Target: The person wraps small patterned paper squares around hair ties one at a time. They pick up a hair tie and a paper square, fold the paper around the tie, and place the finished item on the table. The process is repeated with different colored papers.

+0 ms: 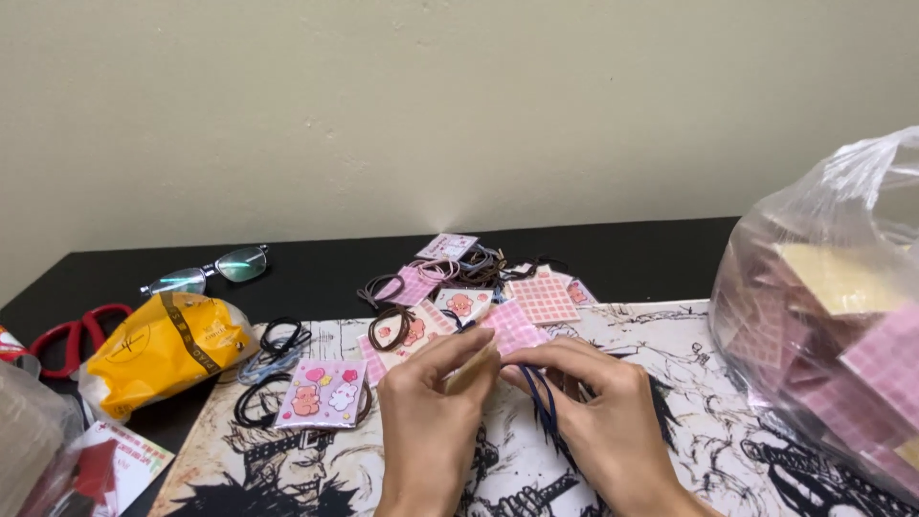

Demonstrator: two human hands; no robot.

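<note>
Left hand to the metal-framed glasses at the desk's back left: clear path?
Probably yes: nothing stands between the left hand and the glasses, but it is pinching a tan card.

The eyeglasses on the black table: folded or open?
Open: the eyeglasses lie with their temple arms spread, lenses facing up, beside the yellow bag.

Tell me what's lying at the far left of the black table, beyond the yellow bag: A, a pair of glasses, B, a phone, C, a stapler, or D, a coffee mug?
A: a pair of glasses with thin frames lies open on the black table, just beyond the yellow bag, with red-handled scissors further to the left.
</note>
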